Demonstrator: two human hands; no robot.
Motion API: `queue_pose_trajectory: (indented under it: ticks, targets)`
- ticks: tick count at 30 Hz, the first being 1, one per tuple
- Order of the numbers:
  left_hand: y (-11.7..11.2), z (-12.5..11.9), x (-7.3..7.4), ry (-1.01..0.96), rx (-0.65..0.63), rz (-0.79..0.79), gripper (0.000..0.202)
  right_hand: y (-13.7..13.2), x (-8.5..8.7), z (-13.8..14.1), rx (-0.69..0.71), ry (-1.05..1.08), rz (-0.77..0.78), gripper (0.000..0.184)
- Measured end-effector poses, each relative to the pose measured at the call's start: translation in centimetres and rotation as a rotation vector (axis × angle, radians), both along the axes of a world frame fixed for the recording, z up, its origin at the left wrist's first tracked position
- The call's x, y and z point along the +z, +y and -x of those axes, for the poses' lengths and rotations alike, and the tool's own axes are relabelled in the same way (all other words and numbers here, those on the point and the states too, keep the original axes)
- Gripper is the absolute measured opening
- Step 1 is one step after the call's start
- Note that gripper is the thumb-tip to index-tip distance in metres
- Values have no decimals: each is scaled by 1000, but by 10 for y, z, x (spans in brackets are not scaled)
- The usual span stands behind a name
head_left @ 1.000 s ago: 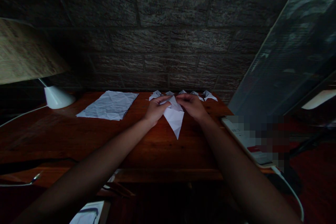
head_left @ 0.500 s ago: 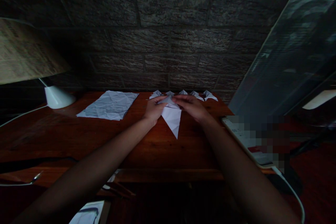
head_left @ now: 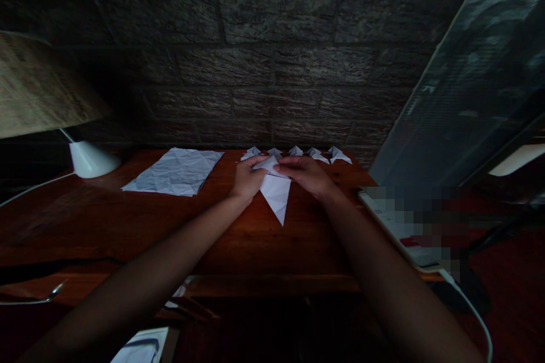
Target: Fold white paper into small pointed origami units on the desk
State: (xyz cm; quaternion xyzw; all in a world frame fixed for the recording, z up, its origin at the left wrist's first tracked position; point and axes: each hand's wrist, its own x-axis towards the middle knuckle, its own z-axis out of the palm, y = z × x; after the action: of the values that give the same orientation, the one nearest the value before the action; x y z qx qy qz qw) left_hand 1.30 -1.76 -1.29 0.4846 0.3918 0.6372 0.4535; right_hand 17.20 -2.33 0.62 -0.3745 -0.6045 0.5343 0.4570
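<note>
Between my two hands is a piece of folded white paper (head_left: 276,195), its long pointed end hanging toward me and a smaller folded flap on top. My left hand (head_left: 249,177) is closed on its left side, with the thumb over the upper flap. On the right side, my right hand (head_left: 307,173) pinches the paper, thumb and fingertips meeting near the flap's edge. Some fingertips are hidden behind the paper. Just beyond my hands, several small folded paper shapes (head_left: 339,155) stand in a row along the back of the wooden table (head_left: 272,255).
Creased white sheets (head_left: 174,171) lie to the left, near a lamp with a white base (head_left: 91,160). A phone or tablet (head_left: 383,210) with a white cable (head_left: 472,309) rests at the right edge. A stone-block wall (head_left: 272,62) rises behind.
My right thumb and fingers have moved slightly left over the upper flap, which now looks flatter and brighter. Both hands still hold the folded paper; the view has shifted slightly.
</note>
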Motion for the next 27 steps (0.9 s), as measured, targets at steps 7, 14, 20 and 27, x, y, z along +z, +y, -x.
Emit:
queue_pose_trajectory:
  ticks: [7, 14, 20, 27]
  targets:
    - [2, 3, -3, -13, -148, 65, 33, 3, -2, -3, -69, 7, -16, 34]
    - [3, 7, -2, -94, -226, 119, 39, 4, -2, -4, -66, 44, -26, 33]
    - [1, 6, 1, -112, -261, 130, 39, 6, -3, -5, -100, 23, -16, 30]
    - [-1, 5, 3, -84, -241, 120, 38, 6, -6, -5, -86, -12, -48, 31]
